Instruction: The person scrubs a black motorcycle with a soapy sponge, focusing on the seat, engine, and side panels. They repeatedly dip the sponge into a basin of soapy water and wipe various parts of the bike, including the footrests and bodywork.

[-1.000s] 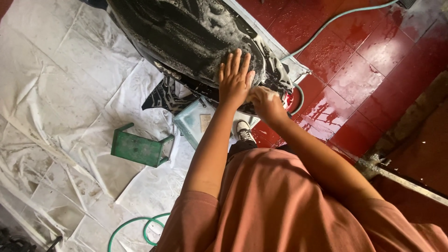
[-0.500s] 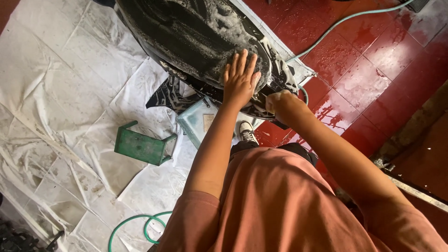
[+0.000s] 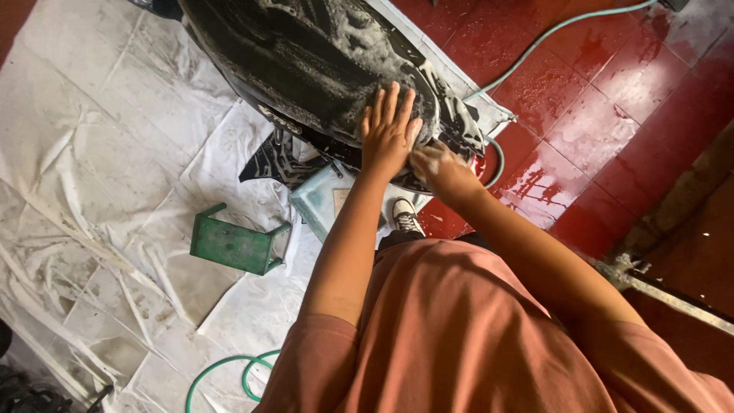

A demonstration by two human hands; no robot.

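Your left hand [image 3: 388, 136] rests flat and empty on the soapy black panel [image 3: 321, 69] over the white sheet [image 3: 99, 138], right hand [image 3: 437, 170] grip unclear; suds cover most, rinsing remains.

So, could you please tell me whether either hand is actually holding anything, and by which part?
Left hand lies flat, fingers spread, on the soapy black panel, gripping nothing. Right hand is foam-covered; whether it holds anything cannot be told.

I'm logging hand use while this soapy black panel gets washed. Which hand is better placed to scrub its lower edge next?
Probably the right hand: it sits curled and sudsy at the soapy black panel's lower edge, while the left hand lies flat higher up, seemingly bracing it.
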